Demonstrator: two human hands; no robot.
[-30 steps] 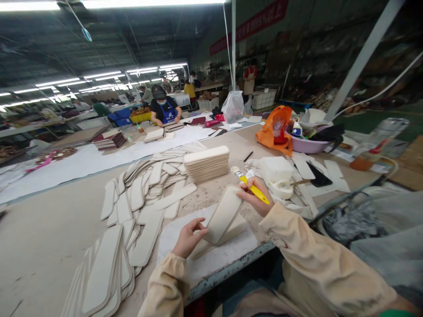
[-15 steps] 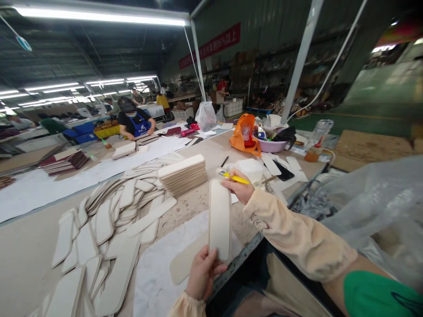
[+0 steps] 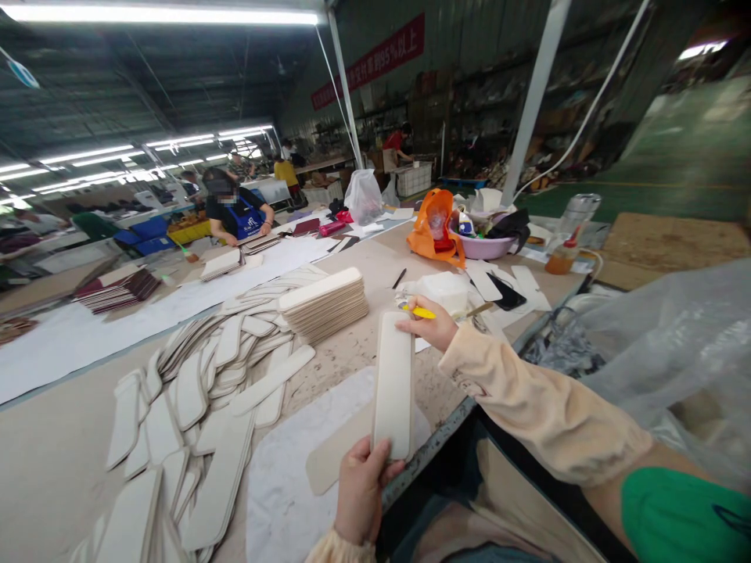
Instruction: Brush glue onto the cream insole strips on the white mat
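Note:
My left hand (image 3: 364, 489) grips the lower end of a long cream panel (image 3: 393, 387) with rounded corners, thumb on its face. At the panel's upper end, my right hand (image 3: 432, 322) is closed around a slim yellow-handled tool (image 3: 421, 312), its fingertips at the panel's top edge. The tool's tip is too small to make out. Beneath the held panel, another flat panel (image 3: 328, 457) lies on a white sheet (image 3: 273, 500), partly hidden. A neat stack of similar panels (image 3: 325, 305) stands beyond, and a loose heap of panels (image 3: 193, 391) spreads to the left.
An orange bag (image 3: 432, 227) and a lilac basin (image 3: 484, 248) full of items stand at the back right. Near them are a black phone (image 3: 507, 291) and a bottle of amber liquid (image 3: 562, 256). A co-worker in a blue apron (image 3: 246, 219) sits across the table.
The view has shifted slightly. Both hands still hold the panel and tool; the yellow handle now shows less, with the right hand turned a little.

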